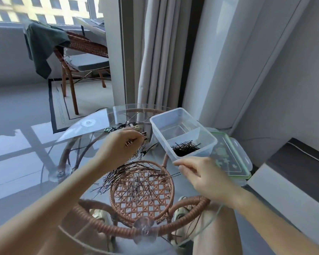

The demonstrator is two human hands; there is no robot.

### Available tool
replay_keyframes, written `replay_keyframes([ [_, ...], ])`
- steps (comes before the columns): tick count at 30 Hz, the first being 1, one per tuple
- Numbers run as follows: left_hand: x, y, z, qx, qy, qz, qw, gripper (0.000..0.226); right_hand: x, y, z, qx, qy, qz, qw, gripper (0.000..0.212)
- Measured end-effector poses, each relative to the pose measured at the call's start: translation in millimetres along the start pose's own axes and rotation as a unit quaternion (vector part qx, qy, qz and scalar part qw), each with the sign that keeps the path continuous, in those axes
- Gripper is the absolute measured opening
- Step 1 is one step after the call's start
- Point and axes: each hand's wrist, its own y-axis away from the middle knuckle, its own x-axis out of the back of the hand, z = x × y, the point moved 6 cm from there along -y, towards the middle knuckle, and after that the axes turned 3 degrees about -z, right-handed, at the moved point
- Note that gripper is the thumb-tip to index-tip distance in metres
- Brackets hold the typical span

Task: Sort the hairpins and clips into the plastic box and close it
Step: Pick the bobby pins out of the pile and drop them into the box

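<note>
Black hairpins (134, 181) lie scattered nearest on the glass worktop (92, 122), spread thin, probably so they can be picked up a few at a time. Just beyond them the hands work well apart. The right hand (201, 173) grips the near corner of the plastic box (208, 146), seemingly to steady it and tip its open top toward the person. The left hand (120, 146) is closed on a bunch of pins whose ends hang below its fingertips, apparently gathered for the box. One compartment of the box already holds a dark heap of pins (185, 148); the other looks empty, likely kept for the clips (134, 127) piled just past the left hand. The lid (232, 155) lies flat beside the box, off until sorting ends.
</note>
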Motion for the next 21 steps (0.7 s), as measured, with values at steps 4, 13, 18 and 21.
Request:
replay_keyframes([
  [4, -6.2, 72.5, -53.8, 0.096, -0.087, -0.012, 0.991, 0.048, -70.0, 12.9, 7.6, -0.042, 0.036, -0.090, 0.994, 0.066],
  [13, -71.1, 72.1, -76.5, 0.194, -0.174, -0.075, 0.962, 0.067, -136.2, -52.6, -13.6, -0.116, 0.041, 0.030, 0.992, 0.063],
  [18, -73.9, 34.6, -74.9, 0.161, -0.135, -0.052, 0.976, 0.055, -142.2, -90.2, -28.3, -0.107, -0.070, 0.056, 0.990, 0.049],
  [21, -53.2, 32.5, -70.4, 0.154, 0.061, 0.027, 0.986, 0.046, -134.0, -90.5, -33.9, -0.095, -0.176, 0.040, 0.979, 0.045],
])
